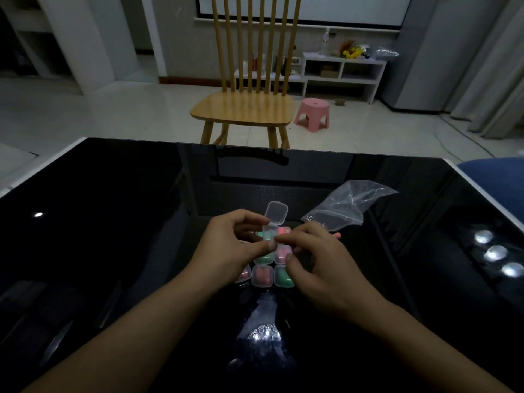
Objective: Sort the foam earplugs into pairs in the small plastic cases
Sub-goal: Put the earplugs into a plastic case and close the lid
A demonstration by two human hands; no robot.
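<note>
Hands meet over a glossy black table [113, 222], working on a small clear plastic case. The left hand [229, 245] curls its fingers and thumb round the open case [273, 219], pinching its lower half so that the hinged lid stands up and tilts away from the person. The right hand [314, 265] has its fingers bent, with the forefinger and thumb tips pressed at the case's near edge; whether it holds an earplug there is hidden by the fingers.

Under and between the hands lies a cluster of shut cases, set side by side and touching. A case with pink plugs [262, 275] sits just left of a case with green plugs [282, 275] in the near row; behind them a second green case [263, 258] and a second pink case [282, 252] show partly under the fingers. Another pinkish case [245, 275] peeks from under the left wrist. A loose orange-pink plug [337, 236] shows just past the right hand's knuckles.

An empty-looking clear zip bag [346, 205] lies crumpled on the table just beyond the right hand. Any print on the bag or cases is too small and dim to read.

Beyond the table stand a wooden slat-back chair [246, 103], a pink plastic stool [313, 113] and a low white shelf [343, 72].
</note>
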